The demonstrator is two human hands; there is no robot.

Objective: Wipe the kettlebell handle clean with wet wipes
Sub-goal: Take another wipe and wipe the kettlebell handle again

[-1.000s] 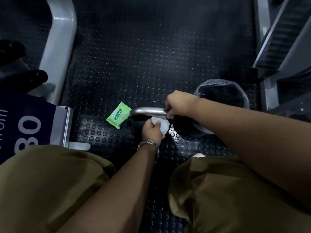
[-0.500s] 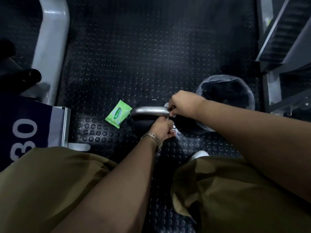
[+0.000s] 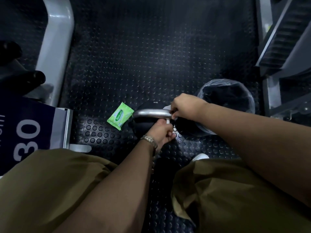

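A black kettlebell [image 3: 139, 126] stands on the studded rubber floor, its shiny metal handle [image 3: 151, 113] running left to right. My right hand [image 3: 183, 105] grips the handle's right end, with a bit of white wipe [image 3: 165, 107] showing under its fingers. My left hand [image 3: 160, 132], with a metal watch on the wrist, sits just below the handle's right end and pinches a white piece of wipe. A green wet-wipes pack [image 3: 120, 116] lies flat on the floor, touching the kettlebell's left side.
A bin lined with clear plastic [image 3: 227, 98] stands right of the kettlebell, behind my right forearm. Grey machine frames rise at far left [image 3: 55, 47] and far right [image 3: 276, 39]. A dark sign with "30" [image 3: 28, 135] is at left. My olive-trousered knees fill the foreground.
My left hand has moved up from below the handle to its right end, and the wipe that showed plainly in it is now mostly hidden. My right hand has stayed on the handle.
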